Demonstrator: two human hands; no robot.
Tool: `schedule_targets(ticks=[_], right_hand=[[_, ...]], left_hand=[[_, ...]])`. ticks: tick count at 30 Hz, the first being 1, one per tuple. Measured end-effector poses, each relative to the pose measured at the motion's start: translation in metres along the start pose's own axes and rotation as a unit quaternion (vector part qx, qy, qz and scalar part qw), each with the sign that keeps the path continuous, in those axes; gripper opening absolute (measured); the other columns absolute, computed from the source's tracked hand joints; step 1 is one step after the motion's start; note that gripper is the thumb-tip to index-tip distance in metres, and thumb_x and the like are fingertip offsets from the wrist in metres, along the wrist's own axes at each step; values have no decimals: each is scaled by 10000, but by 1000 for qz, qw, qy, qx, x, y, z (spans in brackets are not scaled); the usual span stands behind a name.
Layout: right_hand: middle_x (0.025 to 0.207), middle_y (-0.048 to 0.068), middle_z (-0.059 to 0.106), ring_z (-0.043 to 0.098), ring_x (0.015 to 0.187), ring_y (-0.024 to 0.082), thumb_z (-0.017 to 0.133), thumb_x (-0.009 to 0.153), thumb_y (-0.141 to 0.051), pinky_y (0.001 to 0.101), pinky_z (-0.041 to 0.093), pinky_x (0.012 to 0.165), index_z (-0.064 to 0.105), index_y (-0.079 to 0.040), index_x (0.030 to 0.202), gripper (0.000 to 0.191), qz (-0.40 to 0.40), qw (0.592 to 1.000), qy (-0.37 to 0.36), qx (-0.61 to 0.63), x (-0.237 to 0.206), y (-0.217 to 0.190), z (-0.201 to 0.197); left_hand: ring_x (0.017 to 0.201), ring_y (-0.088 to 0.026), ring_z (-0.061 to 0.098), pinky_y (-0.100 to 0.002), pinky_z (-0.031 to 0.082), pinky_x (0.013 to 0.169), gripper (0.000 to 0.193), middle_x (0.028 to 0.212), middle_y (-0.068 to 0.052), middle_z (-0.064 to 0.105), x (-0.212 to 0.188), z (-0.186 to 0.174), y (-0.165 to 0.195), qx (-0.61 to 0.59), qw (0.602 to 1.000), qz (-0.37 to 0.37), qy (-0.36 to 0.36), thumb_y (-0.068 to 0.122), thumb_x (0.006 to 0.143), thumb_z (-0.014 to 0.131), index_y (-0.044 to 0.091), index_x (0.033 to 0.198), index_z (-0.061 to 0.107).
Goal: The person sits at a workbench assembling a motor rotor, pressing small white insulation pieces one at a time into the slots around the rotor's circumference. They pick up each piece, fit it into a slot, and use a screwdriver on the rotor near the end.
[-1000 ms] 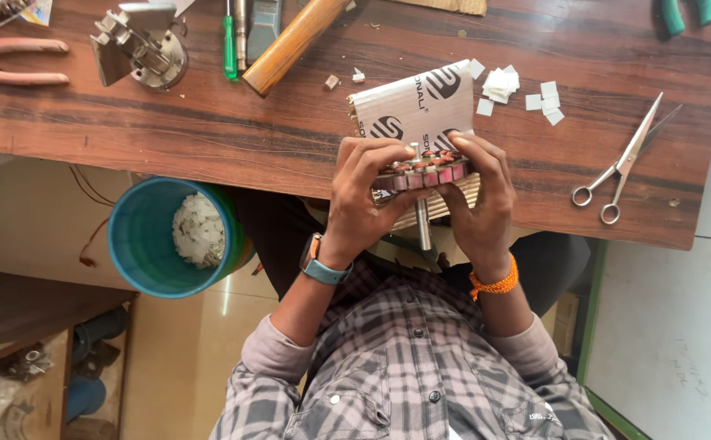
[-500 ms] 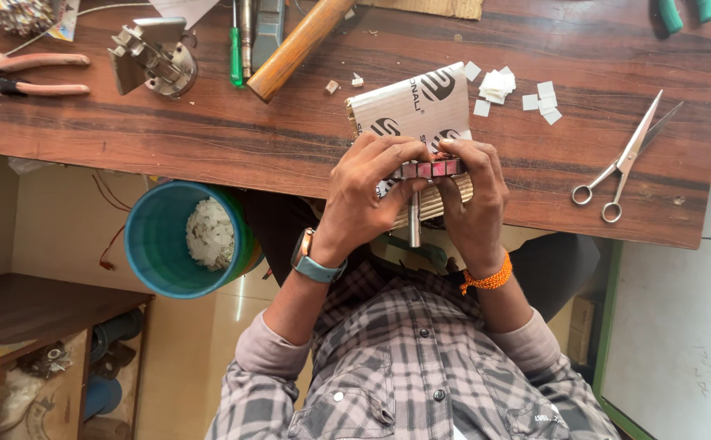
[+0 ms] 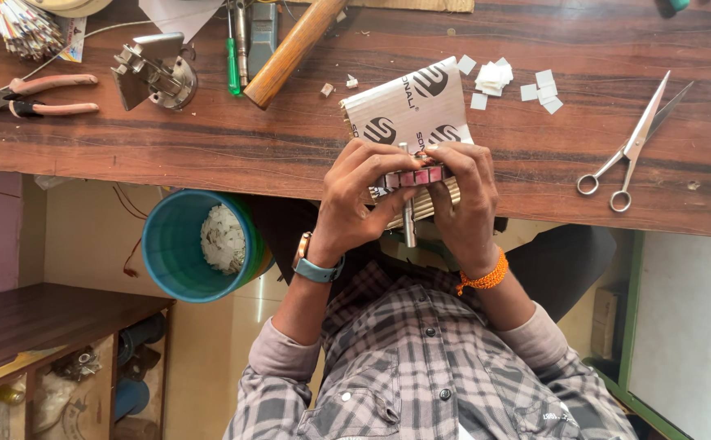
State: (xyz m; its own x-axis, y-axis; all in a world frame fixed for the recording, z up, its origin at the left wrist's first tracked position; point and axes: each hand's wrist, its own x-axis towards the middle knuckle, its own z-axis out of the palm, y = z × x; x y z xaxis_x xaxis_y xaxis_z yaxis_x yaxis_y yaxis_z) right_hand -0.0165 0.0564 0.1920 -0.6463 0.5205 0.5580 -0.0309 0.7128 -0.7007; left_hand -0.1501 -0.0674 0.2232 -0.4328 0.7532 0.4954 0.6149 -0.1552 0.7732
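Note:
Both my hands meet at the near edge of the wooden table (image 3: 209, 151). Between them they pinch a small strip of pink and red squares (image 3: 417, 176). My left hand (image 3: 362, 194), with a watch on its wrist, grips the strip's left end. My right hand (image 3: 468, 200), with an orange thread band on its wrist, grips the right end. A thin metal rod (image 3: 409, 230) hangs down from under the strip. Below the hands lies a folded silver-grey cardboard sheet (image 3: 408, 106) with a ribbed edge (image 3: 441, 200).
Scissors (image 3: 628, 151) lie at the right and small white paper squares (image 3: 510, 81) behind the sheet. A wooden hammer handle (image 3: 290, 53), green screwdriver (image 3: 232, 61), metal fixture (image 3: 156, 75) and pink-handled pliers (image 3: 38, 94) lie at the back left. A teal bucket (image 3: 178, 244) stands below the table edge.
Both hands keep hold of the strip and have shifted slightly over the sheet. The fingers have moved a little along the strip.

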Motion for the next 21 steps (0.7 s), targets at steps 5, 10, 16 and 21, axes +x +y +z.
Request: schedule_targets(ticks=[5,10,16,21], right_hand=[[1219,116,629,614,1155,288,717,936,82,417,543,1000,596,-63,1288,400,-5,1000,-2,-15,0,-4,1],[1234,124,625,624,1187,294,708,937,94,420,546,1023,602,-64,1328,435,12,1000,-12,-15,5,-4,0],[1226,123,633,628,1166,299,723,908,87,419,541,996,620,-65,1322,454,17,999,-29,-8,11,-8,-4],[1213,104,656,613,1158,296,746,913,46,418,532,1002,636,-67,1280,400,-15,1000,-25,-4,5,-10,-4]], left_hand=[[1042,-237,660,-379,504,903,284,1102,-41,711,-3,7,10,57,997,1,46,78,870,822,104,1110,672],[980,-243,613,-390,466,891,277,1033,-45,679,-4,18,16,87,992,-57,75,73,860,798,98,1094,651],[1002,-223,618,-362,518,899,324,1067,-16,695,-3,5,8,16,997,-72,38,74,872,826,128,1148,665],[1052,-201,626,-301,588,905,424,1146,8,698,-11,-4,1,-67,994,-84,15,79,850,829,127,1237,662]])
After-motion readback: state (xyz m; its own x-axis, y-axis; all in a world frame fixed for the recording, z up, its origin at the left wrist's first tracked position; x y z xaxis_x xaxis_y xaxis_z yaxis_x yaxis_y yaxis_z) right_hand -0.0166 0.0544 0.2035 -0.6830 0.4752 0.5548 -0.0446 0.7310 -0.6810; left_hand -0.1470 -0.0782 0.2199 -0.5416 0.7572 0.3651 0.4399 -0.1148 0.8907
